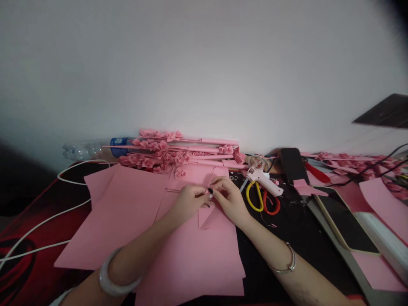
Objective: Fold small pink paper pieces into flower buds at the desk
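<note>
Black and red desk surface (60, 216), set against one pale wall (204, 68). Nearest: two bangles, one thick and pale (111, 280) on the left wrist, one thin and silver-coloured (291, 261) on the right. Beneath the forearms and hands: overlapping pink sheets (197, 263), exact count not readable. To the left: at least two further pink sheets (117, 212), partly overlapped, beside one white cable (41, 221).

Centre, above the sheets: two hands, fingertips brought together. Left hand (191, 202): thumb and finger closed on one small pink piece (207, 192). Right hand (227, 197): thumb and finger closed on the same piece, exact contact partly hidden. Directly below: one folded pink paper (205, 216). Projecting left from behind the left hand: thin dark stem (172, 190).

Right side: one pale-cased phone (347, 221), near one pair of scissors with two loops, one yellow, one red (263, 202). Partly over the scissors: one pale glue gun (266, 180). Farther back: one black phone (291, 163) and one red-handled item (318, 172).

Along the wall: two groups of pink paper flowers, left group (168, 157) and right group (347, 163), too crowded to count; one clear bottle (86, 149) with one blue label, lying on its side.
</note>
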Available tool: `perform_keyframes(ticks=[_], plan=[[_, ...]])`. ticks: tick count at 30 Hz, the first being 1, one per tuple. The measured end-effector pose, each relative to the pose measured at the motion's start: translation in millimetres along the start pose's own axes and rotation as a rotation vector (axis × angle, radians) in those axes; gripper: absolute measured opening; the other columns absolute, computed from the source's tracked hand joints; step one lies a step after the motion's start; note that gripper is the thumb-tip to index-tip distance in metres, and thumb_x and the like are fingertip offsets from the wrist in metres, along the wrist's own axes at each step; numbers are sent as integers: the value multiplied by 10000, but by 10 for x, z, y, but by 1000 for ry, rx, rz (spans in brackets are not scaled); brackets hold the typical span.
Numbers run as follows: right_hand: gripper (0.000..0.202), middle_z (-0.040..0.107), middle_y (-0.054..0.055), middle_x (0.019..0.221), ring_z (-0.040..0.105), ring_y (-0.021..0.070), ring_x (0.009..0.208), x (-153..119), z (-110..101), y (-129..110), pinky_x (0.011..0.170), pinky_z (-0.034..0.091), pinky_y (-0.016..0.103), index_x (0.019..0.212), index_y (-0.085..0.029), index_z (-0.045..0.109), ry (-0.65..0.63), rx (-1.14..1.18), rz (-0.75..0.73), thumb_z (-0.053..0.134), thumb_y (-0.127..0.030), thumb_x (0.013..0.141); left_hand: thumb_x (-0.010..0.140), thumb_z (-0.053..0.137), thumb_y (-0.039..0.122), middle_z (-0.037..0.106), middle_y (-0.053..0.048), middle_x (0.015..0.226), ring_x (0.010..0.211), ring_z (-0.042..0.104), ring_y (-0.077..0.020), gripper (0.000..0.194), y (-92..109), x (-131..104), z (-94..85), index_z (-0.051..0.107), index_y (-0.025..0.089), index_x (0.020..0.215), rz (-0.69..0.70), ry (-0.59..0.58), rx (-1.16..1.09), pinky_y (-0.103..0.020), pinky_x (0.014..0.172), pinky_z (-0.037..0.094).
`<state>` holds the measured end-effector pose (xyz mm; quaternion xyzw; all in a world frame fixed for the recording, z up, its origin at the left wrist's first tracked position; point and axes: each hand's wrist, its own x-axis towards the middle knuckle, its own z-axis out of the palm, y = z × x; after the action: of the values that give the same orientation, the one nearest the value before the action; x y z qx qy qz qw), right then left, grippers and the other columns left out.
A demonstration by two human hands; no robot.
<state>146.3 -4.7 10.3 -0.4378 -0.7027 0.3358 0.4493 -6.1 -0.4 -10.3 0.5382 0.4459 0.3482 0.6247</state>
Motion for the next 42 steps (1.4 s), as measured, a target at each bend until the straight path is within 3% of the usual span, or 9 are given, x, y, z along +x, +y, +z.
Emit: perform_keyframes(ticks=[6,12,23,30,38,42], plan=[[226,545,63,892,541,173,863,1,-37,-29,793,412,315,747,-181,567,-41,32,-52,420,-249,904,735,625,321,694,-16,692,732,674,-177,179,69,-6,-2,685,153,728,-59,0,-85,-289,697,539],[234,527,76,943,529,182,912,-8,-48,-39,822,402,322,758,-179,559,-77,30,-110,399,-252,911,701,665,369,710,-55,702,720,675,-188,245,208,-53,-18,675,124,689,-83,20,-144,-316,722,536],[190,551,79,953,527,209,940,-9,-48,-62,849,407,365,854,-202,571,-53,23,-94,410,-290,903,613,743,352,673,-31,682,765,659,-191,271,213,-38,-13,658,107,689,-115,0,-276,-349,765,515],[215,551,80,979,525,206,966,-4,-54,-55,863,400,351,859,-196,584,-77,96,-64,412,-316,905,629,734,323,629,9,618,720,629,-155,229,227,-39,-18,653,109,644,-121,9,-232,-316,743,507],[289,562,86,1001,518,211,1011,-9,-72,-50,904,388,364,840,-191,620,-92,144,-51,399,-365,908,685,700,283,710,-59,742,797,668,-188,189,228,-42,-26,678,108,755,-156,7,-203,-309,740,511],[321,549,92,1035,526,211,983,-15,-79,-24,892,398,369,789,-185,631,-91,146,-48,399,-374,906,739,649,335,724,-83,774,727,686,-183,243,220,-57,-39,674,121,853,-162,-44,-187,-301,691,520]])
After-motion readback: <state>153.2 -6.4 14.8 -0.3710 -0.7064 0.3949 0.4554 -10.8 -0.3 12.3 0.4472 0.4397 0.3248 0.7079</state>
